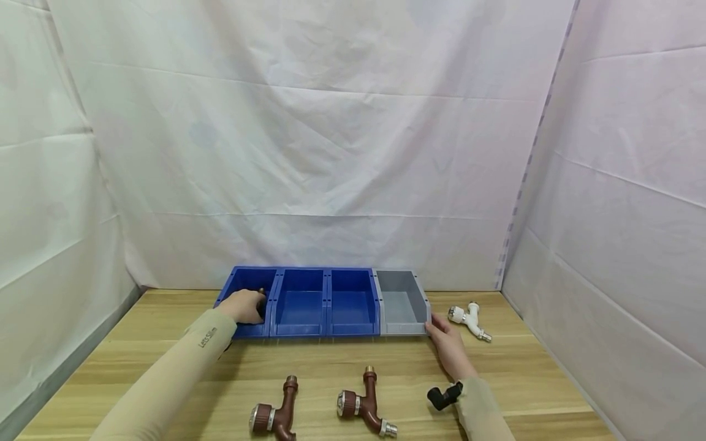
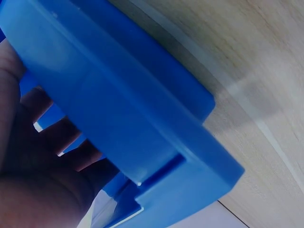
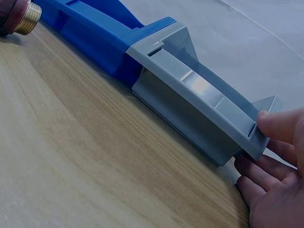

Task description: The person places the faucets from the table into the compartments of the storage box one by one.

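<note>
My left hand point(image 1: 246, 305) reaches into the leftmost blue bin point(image 1: 238, 279). Beside its fingers in the head view is a dark object with a brownish tip point(image 1: 261, 291), mostly covered. In the left wrist view the bin's front wall point(image 2: 104, 99) hides the fingertips point(image 2: 35, 102), so any hold on that object cannot be made out. My right hand point(image 1: 449, 349) pinches the front right corner of the grey bin point(image 1: 405, 329). Its thumb point(image 3: 280, 124) lies on the rim, with the other fingers below and beside the corner.
Two more blue bins point(image 1: 300, 329) point(image 1: 353, 329) stand between the end bins, in one row. Two dark red taps point(image 1: 284, 413) point(image 1: 369, 401) lie at the front of the wooden table point(image 1: 314, 361). Right of the grey bin lies a white tap point(image 1: 471, 320). White cloth point(image 1: 331, 153) hangs behind.
</note>
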Action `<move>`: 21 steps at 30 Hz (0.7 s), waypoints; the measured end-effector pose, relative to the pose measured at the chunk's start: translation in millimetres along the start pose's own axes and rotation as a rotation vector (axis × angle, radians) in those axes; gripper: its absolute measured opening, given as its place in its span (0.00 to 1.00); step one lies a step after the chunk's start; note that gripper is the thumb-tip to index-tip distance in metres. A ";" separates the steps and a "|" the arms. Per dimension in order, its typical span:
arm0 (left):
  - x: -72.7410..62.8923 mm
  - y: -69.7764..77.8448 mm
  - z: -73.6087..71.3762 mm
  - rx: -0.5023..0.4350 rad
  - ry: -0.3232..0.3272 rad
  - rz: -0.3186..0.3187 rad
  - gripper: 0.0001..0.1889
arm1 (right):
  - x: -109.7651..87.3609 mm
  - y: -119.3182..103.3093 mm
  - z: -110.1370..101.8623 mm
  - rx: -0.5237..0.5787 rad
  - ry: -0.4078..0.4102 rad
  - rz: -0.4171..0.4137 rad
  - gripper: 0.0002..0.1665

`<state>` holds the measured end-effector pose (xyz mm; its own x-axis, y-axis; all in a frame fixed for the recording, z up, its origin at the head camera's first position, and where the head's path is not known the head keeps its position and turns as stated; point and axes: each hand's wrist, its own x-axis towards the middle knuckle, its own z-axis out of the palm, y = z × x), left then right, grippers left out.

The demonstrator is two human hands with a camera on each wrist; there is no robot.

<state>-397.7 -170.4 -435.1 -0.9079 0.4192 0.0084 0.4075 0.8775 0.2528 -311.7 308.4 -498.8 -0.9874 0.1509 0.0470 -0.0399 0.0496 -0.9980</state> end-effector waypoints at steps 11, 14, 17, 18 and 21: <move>2.4 0.0 0.5 -0.005 -0.010 -0.023 0.17 | 3.3 1.2 -1.0 0.008 0.008 0.001 0.33; 1.4 0.4 1.1 -0.001 -0.013 -0.019 0.19 | 3.3 1.4 -1.0 0.008 0.005 0.009 0.32; -0.3 1.5 0.2 0.012 -0.018 -0.014 0.19 | 2.4 1.4 -1.6 0.007 -0.011 0.009 0.32; -0.9 2.1 -0.4 0.017 -0.021 -0.010 0.19 | 2.0 1.5 -1.9 0.012 -0.015 0.010 0.32; -3.2 4.3 -3.2 0.031 -0.029 -0.003 0.20 | 0.2 1.9 -3.0 0.023 -0.032 0.008 0.33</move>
<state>-393.3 -168.8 -431.0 -0.9060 0.4227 -0.0205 0.4080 0.8854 0.2226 -311.5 311.6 -500.6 -0.9921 0.1199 0.0376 -0.0347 0.0260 -0.9991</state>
